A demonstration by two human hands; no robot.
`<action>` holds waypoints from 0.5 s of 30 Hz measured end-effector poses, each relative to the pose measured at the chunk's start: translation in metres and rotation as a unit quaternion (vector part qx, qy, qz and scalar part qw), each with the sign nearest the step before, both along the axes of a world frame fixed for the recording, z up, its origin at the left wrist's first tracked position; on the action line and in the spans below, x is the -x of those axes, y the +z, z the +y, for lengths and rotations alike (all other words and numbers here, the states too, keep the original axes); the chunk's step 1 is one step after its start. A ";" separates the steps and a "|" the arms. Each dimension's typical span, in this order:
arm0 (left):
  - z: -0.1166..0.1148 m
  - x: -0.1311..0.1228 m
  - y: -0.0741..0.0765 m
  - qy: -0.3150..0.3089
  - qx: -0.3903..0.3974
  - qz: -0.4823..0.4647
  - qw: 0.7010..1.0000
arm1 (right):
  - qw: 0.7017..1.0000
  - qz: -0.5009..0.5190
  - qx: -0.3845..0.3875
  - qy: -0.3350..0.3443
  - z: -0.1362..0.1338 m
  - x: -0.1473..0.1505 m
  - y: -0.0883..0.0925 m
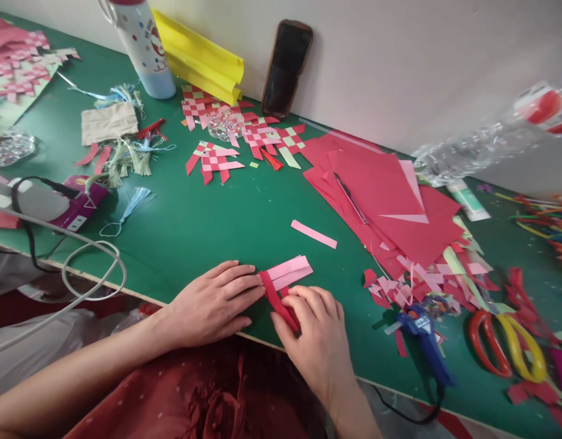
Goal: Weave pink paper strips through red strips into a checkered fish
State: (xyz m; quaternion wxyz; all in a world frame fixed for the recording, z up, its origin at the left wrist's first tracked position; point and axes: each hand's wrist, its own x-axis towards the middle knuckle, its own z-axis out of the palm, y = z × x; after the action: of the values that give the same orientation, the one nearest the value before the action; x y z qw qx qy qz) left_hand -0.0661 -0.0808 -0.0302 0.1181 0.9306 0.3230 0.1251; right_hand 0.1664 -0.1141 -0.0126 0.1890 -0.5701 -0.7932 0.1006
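My left hand (214, 302) lies flat on the green table (217, 207), fingers stretched out, their tips pressing the left end of a small weave of pink strips (290, 270) and red strips (275, 299). My right hand (315, 335) is curled over the red strips, pinching one between thumb and fingers near the table's front edge. A loose pink strip (313, 234) lies a little beyond the weave.
A stack of red paper sheets (391, 201) with a pen lies to the right, scraps below it. A blue glue gun (425, 338) and red and yellow scissors (507, 344) sit at the front right. Finished woven pieces (217, 160), tassels, a bottle (144, 46), yellow paper and a phone (286, 67) stand behind.
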 end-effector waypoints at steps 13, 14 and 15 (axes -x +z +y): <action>0.002 0.001 0.002 -0.016 0.003 0.002 1.000 | 0.999 0.031 -0.024 0.003 0.015 -0.009 0.003; 0.002 0.001 0.002 -0.017 0.005 0.003 1.000 | 0.999 0.029 -0.028 0.003 0.016 -0.009 0.003; 0.002 0.001 0.002 -0.017 0.005 0.003 1.000 | 0.999 0.028 -0.032 0.003 0.016 -0.010 0.003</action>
State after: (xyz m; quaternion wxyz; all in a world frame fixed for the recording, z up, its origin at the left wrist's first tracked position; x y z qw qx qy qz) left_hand -0.0667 -0.0787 -0.0284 0.1243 0.9358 0.3079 0.1185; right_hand 0.1763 -0.0981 -0.0099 0.2290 -0.5581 -0.7922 0.0920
